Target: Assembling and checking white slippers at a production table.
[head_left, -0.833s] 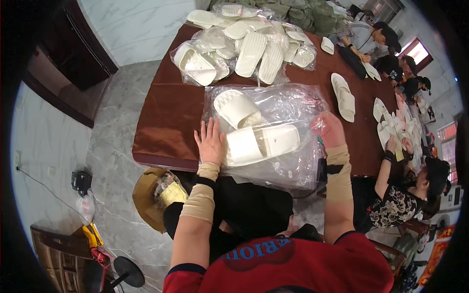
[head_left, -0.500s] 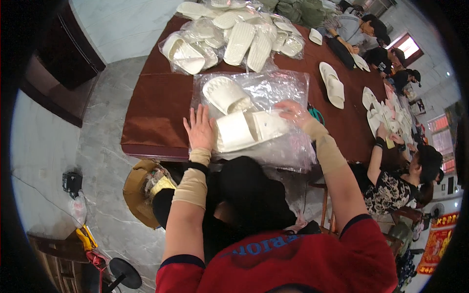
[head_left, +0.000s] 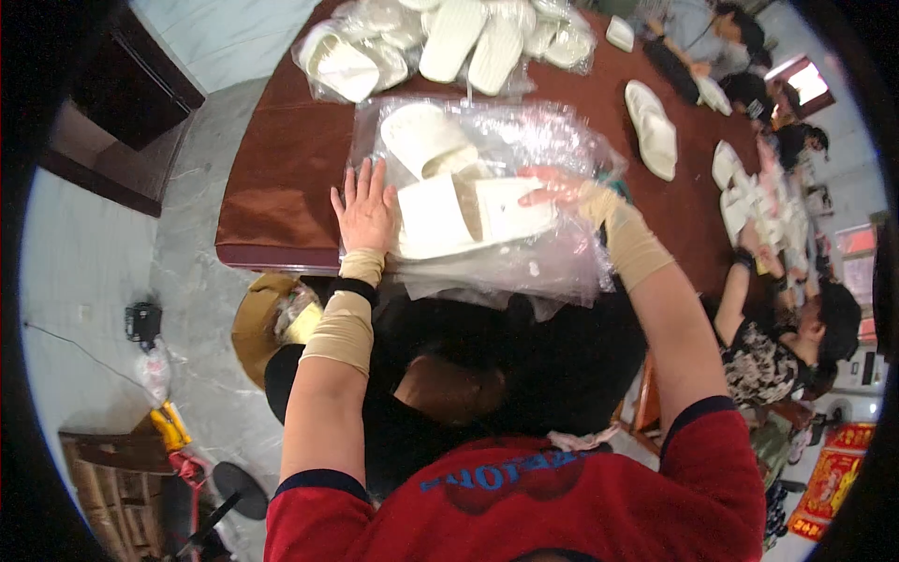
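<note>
Two white slide slippers lie side by side with a clear plastic bag at the near edge of a brown-covered table. The nearer slipper lies crosswise, its strap to the left; the farther slipper sits just behind it. My left hand is flat with fingers spread, touching the left end of the nearer slipper and the edge of the bag. At the slipper's heel end, my right hand has its fingers stretched over the sole. Clear film partly covers that hand, blurring its outline.
Bagged white slippers are heaped at the far side. A single slipper lies to the right, before more loose slippers where co-workers sit. A teal object is partly hidden behind my right wrist. An open cardboard box stands below the table's left edge.
The film at the right has risen and bunched around my right hand, whose fingers still reach over the heel. My left hand stays flat by the slipper. The whole view has shifted slightly.
</note>
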{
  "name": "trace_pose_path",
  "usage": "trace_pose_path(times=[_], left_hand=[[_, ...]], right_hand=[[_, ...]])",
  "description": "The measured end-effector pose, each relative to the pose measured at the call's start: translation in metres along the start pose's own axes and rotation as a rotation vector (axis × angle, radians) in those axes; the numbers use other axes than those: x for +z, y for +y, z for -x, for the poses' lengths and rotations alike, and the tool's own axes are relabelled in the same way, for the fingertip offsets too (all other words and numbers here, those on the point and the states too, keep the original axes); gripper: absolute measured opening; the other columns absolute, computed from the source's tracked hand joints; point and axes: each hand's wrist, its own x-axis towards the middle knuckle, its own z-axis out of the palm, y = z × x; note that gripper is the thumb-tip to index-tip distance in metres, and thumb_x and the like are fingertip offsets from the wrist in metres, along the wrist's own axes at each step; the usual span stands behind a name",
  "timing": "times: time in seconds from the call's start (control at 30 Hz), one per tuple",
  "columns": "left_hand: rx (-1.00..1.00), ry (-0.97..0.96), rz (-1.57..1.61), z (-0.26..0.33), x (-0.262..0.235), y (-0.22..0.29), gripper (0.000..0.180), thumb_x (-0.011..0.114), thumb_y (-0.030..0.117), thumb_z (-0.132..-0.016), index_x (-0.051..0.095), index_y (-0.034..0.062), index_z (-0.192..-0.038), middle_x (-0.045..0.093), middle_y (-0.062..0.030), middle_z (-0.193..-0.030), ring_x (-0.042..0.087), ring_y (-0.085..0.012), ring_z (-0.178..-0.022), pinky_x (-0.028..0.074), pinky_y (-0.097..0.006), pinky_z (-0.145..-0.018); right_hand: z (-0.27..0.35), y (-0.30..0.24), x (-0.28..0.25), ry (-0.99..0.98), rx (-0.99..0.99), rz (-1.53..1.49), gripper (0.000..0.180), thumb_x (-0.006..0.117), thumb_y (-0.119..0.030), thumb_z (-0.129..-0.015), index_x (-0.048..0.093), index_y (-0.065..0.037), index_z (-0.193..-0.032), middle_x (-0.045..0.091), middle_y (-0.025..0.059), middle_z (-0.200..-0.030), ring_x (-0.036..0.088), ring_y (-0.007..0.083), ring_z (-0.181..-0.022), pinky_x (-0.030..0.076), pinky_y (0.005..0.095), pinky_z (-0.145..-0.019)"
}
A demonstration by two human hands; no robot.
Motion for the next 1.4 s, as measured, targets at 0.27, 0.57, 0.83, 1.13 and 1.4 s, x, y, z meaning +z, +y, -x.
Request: trace_pose_path(times=[0.27,0.57,0.83,1.13,1.4], left_hand=[[0.018,-0.143,-0.033,-0.009,-0.006,0.014,0.05,0.034,0.031,-0.097,0.031,0.0204,-0.146,0.029,-0.0036,-0.151,0.021,-0.0275,-0.141,0.009,-0.05,-0.114],[-0.058,-0.293,-0.057,-0.011,-0.029,0.022,0.052,0.031,0.033,-0.097,0.032,0.0175,-0.146,0.027,-0.0053,-0.153,0.02,-0.0282,-0.142,0.007,-0.049,-0.114],[-0.047,-0.242,-0.017,-0.014,-0.025,0.03,0.05,0.041,0.028,-0.095,0.036,0.0163,-0.144,0.031,-0.0063,-0.151,0.023,-0.03,-0.14,0.01,-0.051,-0.114],[0.011,-0.105,-0.127,-0.005,-0.015,0.022,0.05,0.045,0.031,-0.094,0.036,0.025,-0.143,0.032,-0.0028,-0.15,0.026,-0.028,-0.139,0.015,-0.051,-0.113],[0.007,-0.047,-0.114,0.001,-0.005,0.009,0.05,0.044,0.036,-0.094,0.035,0.0254,-0.143,0.033,-0.003,-0.149,0.027,-0.0287,-0.138,0.015,-0.053,-0.113]], right_hand=[[-0.026,0.02,-0.016,-0.03,-0.234,0.073,0.044,0.071,-0.015,-0.079,0.054,-0.005,-0.118,0.061,0.006,-0.107,0.056,0.0179,-0.103,0.044,0.0321,-0.091],[-0.045,0.014,-0.015,-0.366,0.131,-0.168,0.051,0.072,-0.017,-0.079,0.049,-0.004,-0.123,0.058,0.0072,-0.112,0.053,0.0154,-0.106,0.044,0.0319,-0.09],[-0.028,0.02,-0.02,-0.08,-0.098,-0.101,0.048,0.074,-0.02,-0.075,0.058,-0.005,-0.118,0.06,0.013,-0.116,0.056,0.0248,-0.107,0.042,0.034,-0.092],[0.172,0.077,-0.135,0.432,0.172,0.187,0.056,0.076,-0.012,-0.063,0.061,-0.002,-0.116,0.066,0.0098,-0.107,0.061,0.0204,-0.101,0.047,0.0306,-0.089],[0.245,0.021,-0.111,1.264,0.156,0.298,0.053,0.077,-0.018,-0.07,0.06,-0.001,-0.117,0.066,0.0088,-0.107,0.062,0.0173,-0.093,0.049,0.03,-0.085]])
